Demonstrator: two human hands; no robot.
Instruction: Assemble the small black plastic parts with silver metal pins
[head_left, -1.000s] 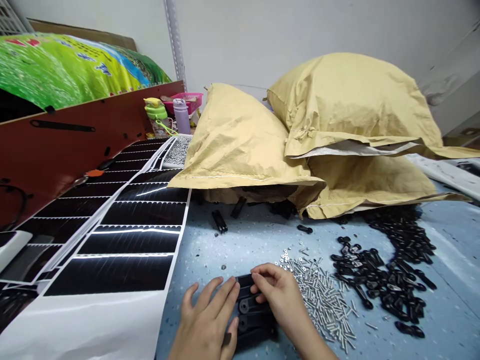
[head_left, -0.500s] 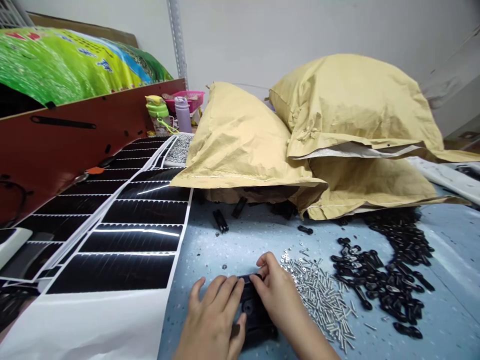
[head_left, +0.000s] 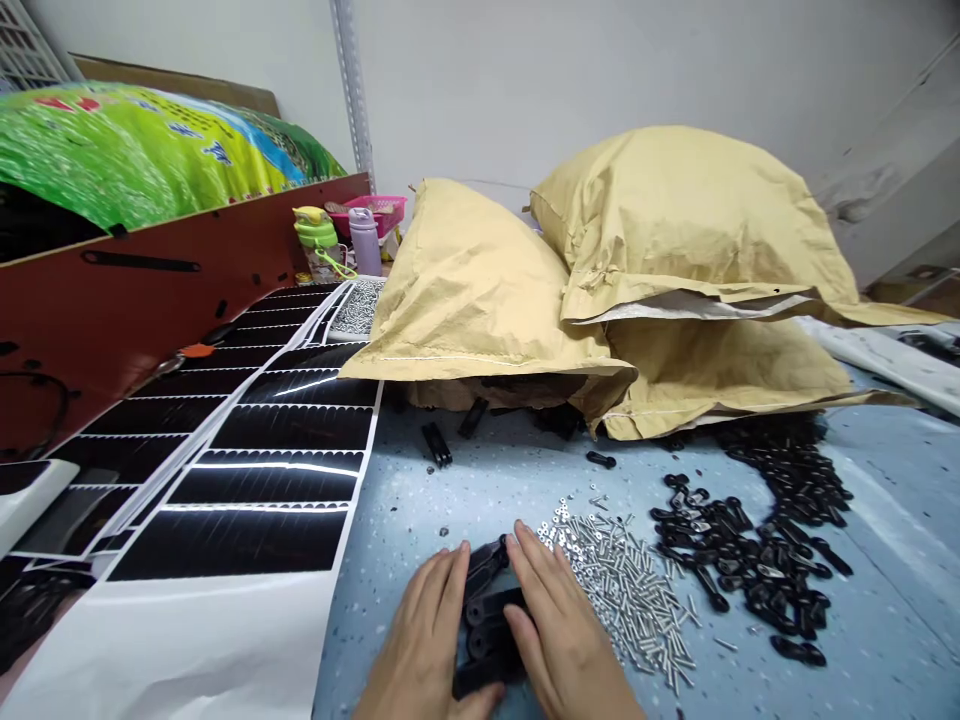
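Note:
Several black plastic pieces (head_left: 486,628) lie side by side on the blue speckled surface, between my two hands. My left hand (head_left: 429,635) rests along their left side, fingers stretched forward and thumb at the near end. Along the right side lies my right hand (head_left: 556,625), its fingers extended and its thumb touching the pieces. Both palms partly cover them. Just right of my right hand is a pile of silver screws (head_left: 634,590), with small silver nuts (head_left: 566,530) at its upper left. Farther right is a heap of small black parts (head_left: 742,545).
Large tan paper sacks (head_left: 480,290) stand behind the work area, one with an open mouth. Sheets with black panels (head_left: 270,500) cover the left side. A green bottle (head_left: 319,240), a purple bottle (head_left: 365,240) and a pink basket (head_left: 386,212) stand at the back.
My right hand has let go of the far end of the black pieces and flattened along their right side. My left hand has straightened beside them. The view has shifted slightly.

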